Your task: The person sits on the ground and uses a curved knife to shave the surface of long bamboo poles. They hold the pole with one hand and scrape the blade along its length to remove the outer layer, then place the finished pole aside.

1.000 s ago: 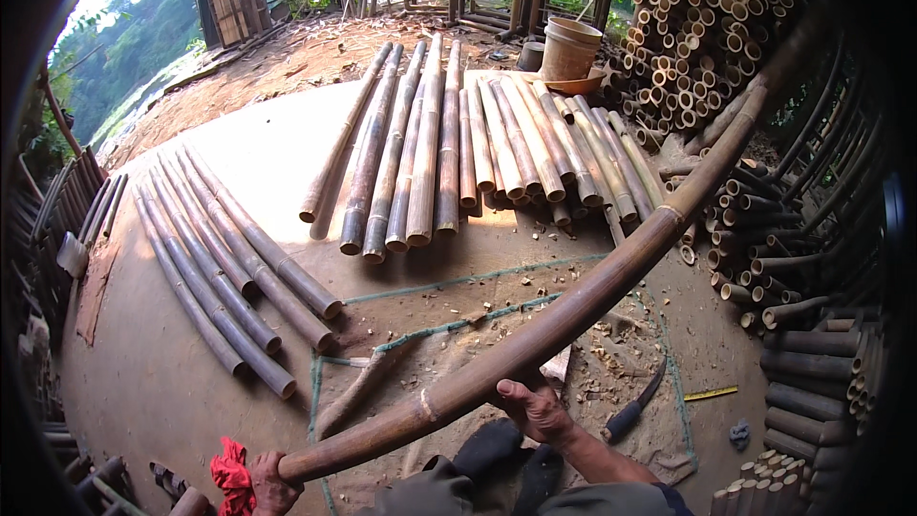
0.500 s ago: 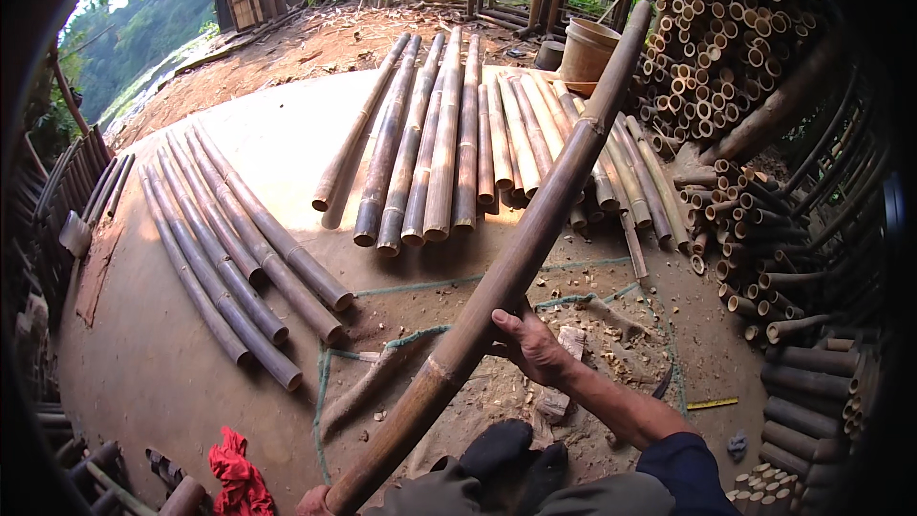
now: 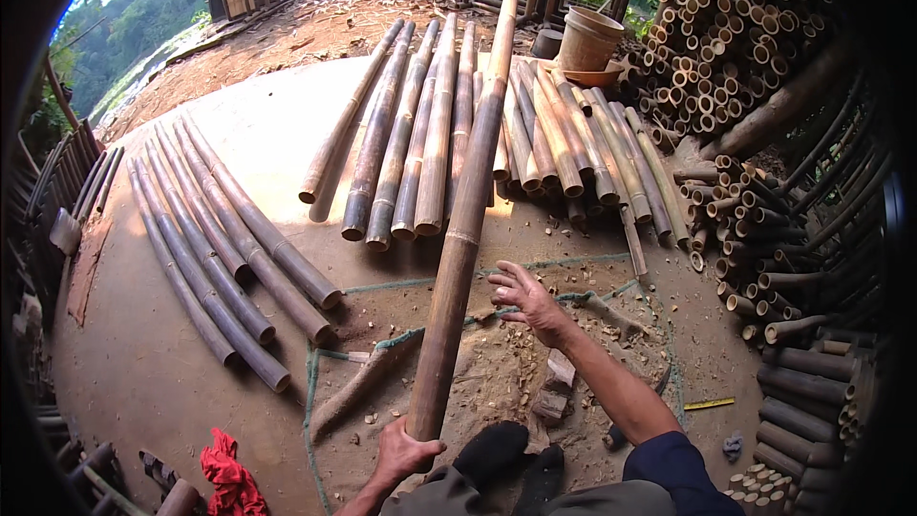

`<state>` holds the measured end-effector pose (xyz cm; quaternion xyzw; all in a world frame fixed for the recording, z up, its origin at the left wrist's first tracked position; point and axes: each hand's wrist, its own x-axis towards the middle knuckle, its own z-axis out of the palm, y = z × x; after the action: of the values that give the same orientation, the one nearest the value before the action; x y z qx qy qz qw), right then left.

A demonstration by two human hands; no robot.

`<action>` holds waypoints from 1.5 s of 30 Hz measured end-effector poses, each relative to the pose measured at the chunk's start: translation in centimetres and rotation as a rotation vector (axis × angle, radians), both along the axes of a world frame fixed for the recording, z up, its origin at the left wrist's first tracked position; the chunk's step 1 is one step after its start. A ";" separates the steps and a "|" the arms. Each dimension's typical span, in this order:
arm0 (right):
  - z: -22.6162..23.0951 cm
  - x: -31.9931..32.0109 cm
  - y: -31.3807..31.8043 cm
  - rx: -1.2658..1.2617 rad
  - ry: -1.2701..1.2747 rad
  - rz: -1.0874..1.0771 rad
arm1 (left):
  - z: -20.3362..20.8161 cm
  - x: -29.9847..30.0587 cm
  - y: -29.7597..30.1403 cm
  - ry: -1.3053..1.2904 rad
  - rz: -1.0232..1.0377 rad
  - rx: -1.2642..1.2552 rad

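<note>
One long brown bamboo pole [image 3: 460, 237] in hand, running from the near centre toward the far side. Left hand [image 3: 406, 447]: clamped round the pole's near end, thumb lying across it; some fingers hidden behind. Right hand [image 3: 525, 304]: fingers spread apart, nothing in them, just right of the pole and apart from it.

Surroundings: far row of bamboo poles [image 3: 387, 148] lies beyond, overlapped in view by the held pole's far half; contact cannot be told. Left group of bamboo poles [image 3: 253, 239] on the floor. Near centre: wood block [image 3: 554, 392], wood chips, two dark-shod feet [image 3: 492, 449]. Knife [image 3: 617, 435] at near right, partly covered by the forearm. Red cloth [image 3: 231, 478] at near left.

Risks (judgement):
- Hold is one-handed at the extreme end. The long far part probably has strong leverage; a loose wrist could let it twist or dip.
- A dropped far end could strike the far row; round stems would likely roll and scatter.
- A swing to the left could catch the left group.
- If the grip slips, the near end could land on a foot, being close above.
- Lowering the right arm carelessly could bring it against the knife.
</note>
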<state>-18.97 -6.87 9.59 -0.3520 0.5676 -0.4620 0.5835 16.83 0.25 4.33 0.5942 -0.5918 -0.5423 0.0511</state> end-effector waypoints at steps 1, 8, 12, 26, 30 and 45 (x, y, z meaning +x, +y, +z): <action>-0.4 -0.2 1.2 0.037 -0.011 -0.005 | -0.1 -1.9 -1.3 0.071 0.022 -0.005; -5.9 0.8 9.9 0.181 -0.119 -0.044 | -2.9 -12.6 -11.7 0.174 0.085 -0.081; -7.0 2.8 12.5 0.209 -0.179 -0.056 | -3.1 -16.6 -16.0 0.260 0.138 -0.092; -8.2 7.3 17.5 0.210 -0.081 0.022 | 0.0 -23.9 -28.5 0.133 -0.017 -0.781; -9.2 7.6 20.2 0.256 -0.076 -0.035 | -3.2 -25.2 -24.8 0.179 0.042 -0.858; -8.9 7.8 26.5 0.308 -0.033 -0.074 | -5.4 -27.5 -26.8 0.287 0.297 -0.797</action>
<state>-11.12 19.63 0.64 -0.2294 0.6346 -0.3964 0.6225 -10.67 -26.51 -1.02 0.5253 -0.6497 -0.3357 0.4351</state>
